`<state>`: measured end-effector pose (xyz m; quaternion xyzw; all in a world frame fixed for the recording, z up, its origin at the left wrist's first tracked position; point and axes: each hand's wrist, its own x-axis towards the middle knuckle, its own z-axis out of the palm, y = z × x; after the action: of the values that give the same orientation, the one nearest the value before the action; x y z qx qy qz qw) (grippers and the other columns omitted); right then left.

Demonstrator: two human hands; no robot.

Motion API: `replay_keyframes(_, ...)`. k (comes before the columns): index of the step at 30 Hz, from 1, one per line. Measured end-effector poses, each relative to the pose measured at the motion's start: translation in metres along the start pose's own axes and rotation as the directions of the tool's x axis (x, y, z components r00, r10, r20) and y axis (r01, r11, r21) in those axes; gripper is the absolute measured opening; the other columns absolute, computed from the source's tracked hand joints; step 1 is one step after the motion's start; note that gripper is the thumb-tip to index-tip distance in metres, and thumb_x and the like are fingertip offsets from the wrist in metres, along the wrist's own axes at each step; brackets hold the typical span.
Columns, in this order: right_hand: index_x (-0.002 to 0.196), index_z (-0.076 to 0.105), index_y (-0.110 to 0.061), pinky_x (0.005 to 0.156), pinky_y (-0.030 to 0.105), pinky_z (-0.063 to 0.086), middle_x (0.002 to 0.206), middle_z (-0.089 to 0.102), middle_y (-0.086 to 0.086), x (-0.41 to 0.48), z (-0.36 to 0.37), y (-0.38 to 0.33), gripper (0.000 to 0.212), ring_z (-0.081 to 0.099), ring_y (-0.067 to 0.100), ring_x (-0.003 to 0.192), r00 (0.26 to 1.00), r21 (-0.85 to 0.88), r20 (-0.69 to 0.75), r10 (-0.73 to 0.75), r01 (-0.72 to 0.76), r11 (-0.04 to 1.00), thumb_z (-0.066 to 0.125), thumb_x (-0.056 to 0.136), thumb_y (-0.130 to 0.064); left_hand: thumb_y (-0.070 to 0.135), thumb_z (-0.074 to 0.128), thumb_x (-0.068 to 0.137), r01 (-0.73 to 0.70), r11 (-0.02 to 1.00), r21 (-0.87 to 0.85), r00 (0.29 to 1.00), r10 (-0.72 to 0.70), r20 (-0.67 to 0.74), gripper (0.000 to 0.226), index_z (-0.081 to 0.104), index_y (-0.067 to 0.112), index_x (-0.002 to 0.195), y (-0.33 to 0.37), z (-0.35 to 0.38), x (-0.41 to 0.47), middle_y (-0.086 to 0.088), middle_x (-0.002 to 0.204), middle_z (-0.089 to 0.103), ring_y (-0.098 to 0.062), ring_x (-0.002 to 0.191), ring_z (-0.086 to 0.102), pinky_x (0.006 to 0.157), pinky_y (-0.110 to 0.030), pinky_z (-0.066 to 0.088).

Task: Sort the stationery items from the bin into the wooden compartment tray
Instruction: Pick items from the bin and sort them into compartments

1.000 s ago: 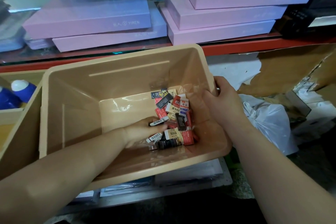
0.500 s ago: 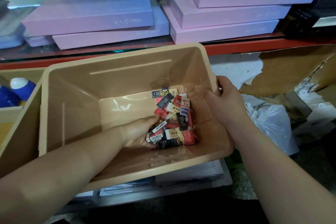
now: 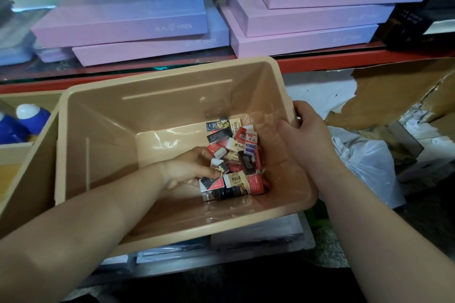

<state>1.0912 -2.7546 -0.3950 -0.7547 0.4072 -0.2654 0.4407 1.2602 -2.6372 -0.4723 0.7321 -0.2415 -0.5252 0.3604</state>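
1. Erasers (image 3: 236, 155), small wrapped blocks in red, black and cream sleeves, lie heaped on the right part of the bin's floor, close against its right wall.
2. The bin (image 3: 98, 130) is deep tan plastic with sloping walls.
3. The left hand (image 3: 187, 170) reaches down into the bin from the near side. Its fingers are curled into the left edge of the heap, and thumb and fingers clasp a few pieces there.
4. The right hand (image 3: 305, 130) grips the bin's right rim, thumb inside the wall and fingers wrapped over the outside.
5. The wooden tray (image 3: 32, 167) stands just left of the bin, its wall against the bin's side. Blue bottles (image 3: 29, 120) with white caps sit in a far compartment.
6. Flat plastic-wrapped packs (image 3: 258, 231) lie beneath the bin's near edge.
7. A white bag (image 3: 364, 162) lies crumpled to the right of the bin, with torn cardboard (image 3: 394, 91) beyond it.
8. Behind everything, a red shelf (image 3: 320, 59) carries two stacks of flat purple boxes (image 3: 123, 17).
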Motion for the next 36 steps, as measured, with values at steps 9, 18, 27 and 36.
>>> replay_keyframes(9,0.104,0.05,-0.02,0.056,0.011,0.033,0.073,0.045,-0.02,-0.001,0.0,-0.002,0.017,0.047,0.007,0.072,1.0,0.0,0.0,-0.011,0.011,1.0,0.051,0.088,-0.021,0.003,0.065,0.08,0.05,0.985,0.165,0.995,-0.063,0.074,0.061,0.039,0.017,0.133,0.0,0.003,-0.01,-0.005,0.134,0.047,-0.02,0.117,0.051,0.089,-0.027,0.047)
replay_keyframes(18,0.102,0.051,-0.018,0.055,0.016,0.034,0.078,0.05,-0.013,0.001,0.0,-0.001,0.015,0.047,0.005,0.068,1.0,0.009,-0.017,-0.019,0.02,1.0,0.051,0.087,-0.019,-0.004,0.063,0.079,0.045,0.979,0.197,0.997,-0.055,0.047,0.063,0.035,0.02,0.13,0.004,0.006,-0.019,-0.009,0.132,0.037,-0.014,0.088,0.056,0.075,-0.019,0.051)
replay_keyframes(27,0.131,0.041,-0.013,0.105,0.04,0.027,0.135,0.047,0.006,-0.001,0.003,-0.012,0.056,0.035,0.025,0.128,0.97,-0.285,-0.193,-0.145,0.086,0.955,0.058,0.083,-0.035,-0.008,0.058,0.08,-0.189,0.972,-0.142,0.973,0.166,-0.161,0.045,0.042,0.024,0.108,0.04,-0.015,-0.073,0.002,0.089,0.055,-0.008,0.075,0.055,0.06,-0.015,0.049)
replay_keyframes(36,0.094,0.046,-0.044,0.071,0.008,0.04,0.096,0.052,-0.01,-0.089,0.064,-0.104,0.035,0.05,0.005,0.083,0.821,0.17,0.438,-0.367,0.325,0.93,0.066,0.078,-0.02,-0.009,0.063,0.077,-0.552,0.766,-0.329,0.793,0.362,-0.49,0.038,0.051,0.023,0.093,0.033,-0.049,-0.193,-0.002,0.085,0.057,-0.014,0.074,0.057,0.057,-0.018,0.052)
